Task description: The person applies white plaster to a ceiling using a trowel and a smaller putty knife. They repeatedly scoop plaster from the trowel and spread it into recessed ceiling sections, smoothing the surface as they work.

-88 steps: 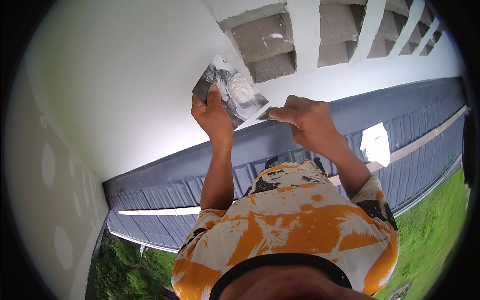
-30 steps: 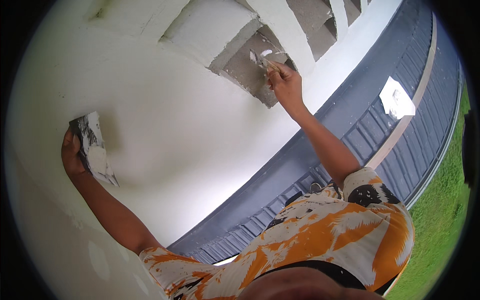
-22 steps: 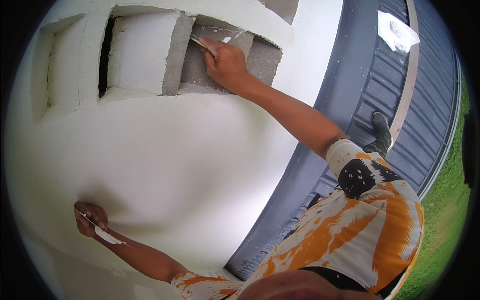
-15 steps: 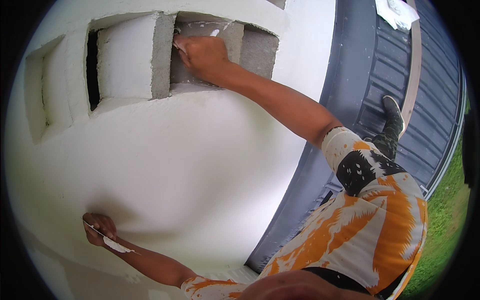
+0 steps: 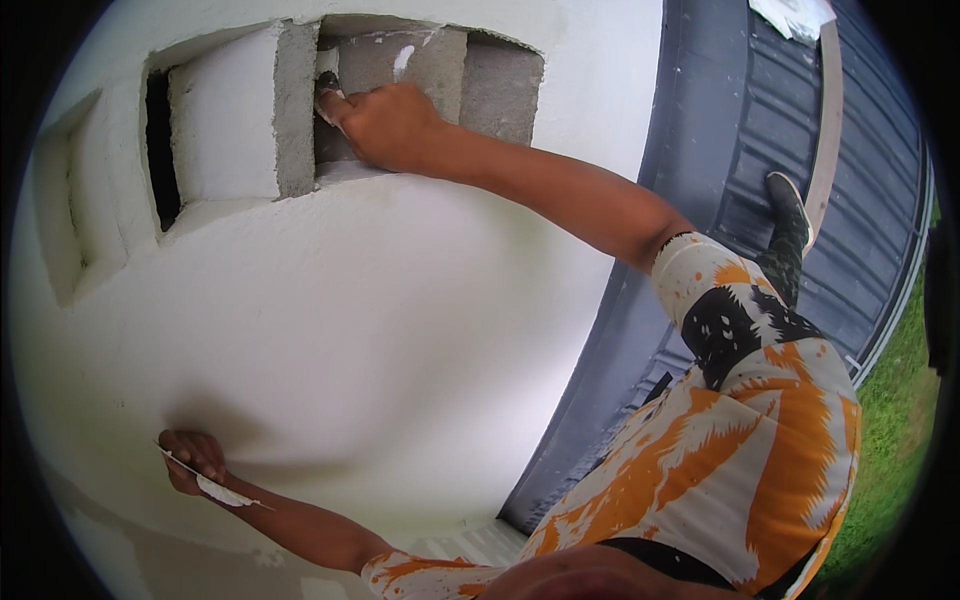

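Observation:
My right hand (image 5: 392, 125) reaches into a grey recess (image 5: 362, 60) in the white wall (image 5: 330, 310). Its fingers are closed round a small putty knife (image 5: 327, 92), seen only in part, beside the recess's left side. A white smear (image 5: 403, 62) marks the grey back surface above the knuckles. At the lower left, my left hand (image 5: 196, 458) grips a thin flat plate (image 5: 176, 459), seen nearly edge-on. White putty (image 5: 226, 493) lies along the plate's end near the wrist.
Further recesses follow to the left: one white-faced (image 5: 225, 120) with a dark gap, another shallower (image 5: 85, 190). Dark ribbed metal roofing (image 5: 775, 120) runs along the right, bearing a wooden plank (image 5: 826, 130), a white bag (image 5: 793, 15) and my shoe (image 5: 790, 200). Grass (image 5: 890, 470) lies beyond.
My right hand has shifted slightly left and down within the recess, with the knife. The white smear shows longer now. My left hand keeps the plate almost in place.

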`<move>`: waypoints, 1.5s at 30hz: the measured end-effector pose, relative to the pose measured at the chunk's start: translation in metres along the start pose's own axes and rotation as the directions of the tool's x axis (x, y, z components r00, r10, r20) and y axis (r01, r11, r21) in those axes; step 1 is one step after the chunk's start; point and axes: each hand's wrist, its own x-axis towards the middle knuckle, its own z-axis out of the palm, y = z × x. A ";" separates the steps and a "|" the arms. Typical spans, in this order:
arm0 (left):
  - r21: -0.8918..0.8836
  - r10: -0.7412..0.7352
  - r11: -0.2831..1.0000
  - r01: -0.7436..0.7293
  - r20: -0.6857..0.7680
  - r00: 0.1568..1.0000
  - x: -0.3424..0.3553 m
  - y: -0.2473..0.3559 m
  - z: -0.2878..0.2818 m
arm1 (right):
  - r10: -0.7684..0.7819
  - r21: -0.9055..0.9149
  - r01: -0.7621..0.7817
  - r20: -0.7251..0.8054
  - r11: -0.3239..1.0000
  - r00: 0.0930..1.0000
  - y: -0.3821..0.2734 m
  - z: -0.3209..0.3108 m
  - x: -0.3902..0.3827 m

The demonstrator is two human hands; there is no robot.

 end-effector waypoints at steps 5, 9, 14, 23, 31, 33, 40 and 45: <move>-0.033 -0.014 0.999 0.016 0.072 0.997 0.003 0.004 0.004 | -0.024 0.055 0.043 -0.309 0.998 0.951 0.013 -0.002 0.011; -0.019 -0.005 1.000 0.006 0.051 0.999 0.003 0.009 0.008 | -0.062 -0.034 0.053 -0.362 0.998 0.930 0.014 0.001 0.024; -0.045 -0.030 0.998 0.035 0.094 0.995 0.008 0.009 0.009 | -0.034 0.092 0.050 -0.175 0.994 0.984 0.006 0.002 0.016; -0.074 -0.008 0.997 0.010 0.032 0.999 -0.002 0.012 0.002 | 0.028 0.154 0.012 -0.258 0.988 0.966 0.013 -0.019 0.016; -0.054 0.005 0.999 -0.003 0.033 0.999 -0.001 0.011 0.004 | 0.018 0.135 0.005 -0.165 0.991 0.986 0.007 -0.016 0.015; -0.050 0.001 0.999 0.001 0.038 0.999 -0.001 0.013 0.006 | 0.035 0.113 -0.006 -0.252 0.994 0.967 0.009 -0.013 0.017; -0.038 0.002 0.999 0.000 0.040 0.999 0.000 0.013 0.008 | 0.076 0.025 -0.073 -0.178 0.997 0.981 0.008 -0.004 0.022; -0.036 -0.006 0.999 0.007 0.034 0.999 -0.001 0.013 0.009 | 0.101 -0.027 -0.102 -0.056 0.994 0.993 0.001 -0.015 0.022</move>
